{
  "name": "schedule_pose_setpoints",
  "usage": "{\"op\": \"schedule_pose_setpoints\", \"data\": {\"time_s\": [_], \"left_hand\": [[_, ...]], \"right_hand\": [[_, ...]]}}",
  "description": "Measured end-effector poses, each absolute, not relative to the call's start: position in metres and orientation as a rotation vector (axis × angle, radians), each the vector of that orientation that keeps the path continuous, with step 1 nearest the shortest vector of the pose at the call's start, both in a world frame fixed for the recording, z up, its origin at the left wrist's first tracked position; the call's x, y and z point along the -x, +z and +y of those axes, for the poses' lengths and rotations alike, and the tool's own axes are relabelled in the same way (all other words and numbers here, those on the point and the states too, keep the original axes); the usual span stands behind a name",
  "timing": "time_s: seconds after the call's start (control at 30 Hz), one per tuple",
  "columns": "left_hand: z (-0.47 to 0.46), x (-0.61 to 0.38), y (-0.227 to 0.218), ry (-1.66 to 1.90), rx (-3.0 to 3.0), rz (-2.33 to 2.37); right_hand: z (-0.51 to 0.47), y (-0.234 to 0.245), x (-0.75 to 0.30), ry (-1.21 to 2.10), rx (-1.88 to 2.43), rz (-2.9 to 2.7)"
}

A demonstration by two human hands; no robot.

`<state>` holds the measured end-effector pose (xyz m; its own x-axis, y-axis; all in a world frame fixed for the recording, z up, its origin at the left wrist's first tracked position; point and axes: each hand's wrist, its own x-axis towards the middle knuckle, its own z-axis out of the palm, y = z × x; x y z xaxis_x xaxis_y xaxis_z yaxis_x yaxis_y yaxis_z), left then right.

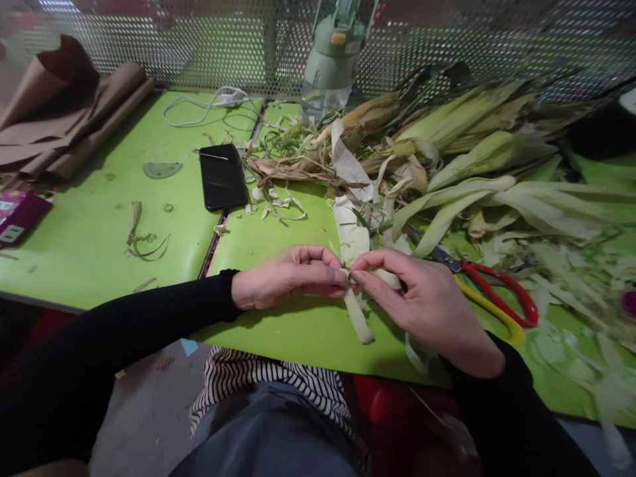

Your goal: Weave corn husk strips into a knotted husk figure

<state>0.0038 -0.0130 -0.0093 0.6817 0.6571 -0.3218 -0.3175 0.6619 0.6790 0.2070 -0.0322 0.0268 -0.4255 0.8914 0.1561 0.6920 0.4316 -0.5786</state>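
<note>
My left hand (291, 278) and my right hand (422, 298) meet fingertip to fingertip over the green table (278, 331), both pinching a pale corn husk strip (355, 311). The strip runs up from the pinch toward the husk pile and hangs down below my fingers toward the table's front edge. Both hands are closed on it. Red and yellow scissors (491, 295) lie just right of my right hand.
A big pile of corn husks and leaves (472, 152) fills the back right. A black phone (222, 176) lies at centre left, a white cable (209, 106) behind it. A green bottle (330, 59) stands at the mesh wall. Brown paper (64, 112) lies far left.
</note>
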Motion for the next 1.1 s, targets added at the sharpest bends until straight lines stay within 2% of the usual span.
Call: {"op": "schedule_pose_setpoints", "data": {"time_s": [0.53,0.9,1.1], "left_hand": [[-0.018,-0.004,-0.006,0.678,-0.856,0.657],[-0.021,-0.008,-0.011,0.735,-0.925,0.711],[-0.02,-0.008,-0.01,0.73,-0.87,0.704]], "right_hand": [[-0.031,0.029,-0.206,0.651,1.207,-2.291],[-0.035,0.017,-0.199,0.354,1.346,-2.277],[-0.033,0.023,-0.205,0.59,1.312,-2.323]]}}
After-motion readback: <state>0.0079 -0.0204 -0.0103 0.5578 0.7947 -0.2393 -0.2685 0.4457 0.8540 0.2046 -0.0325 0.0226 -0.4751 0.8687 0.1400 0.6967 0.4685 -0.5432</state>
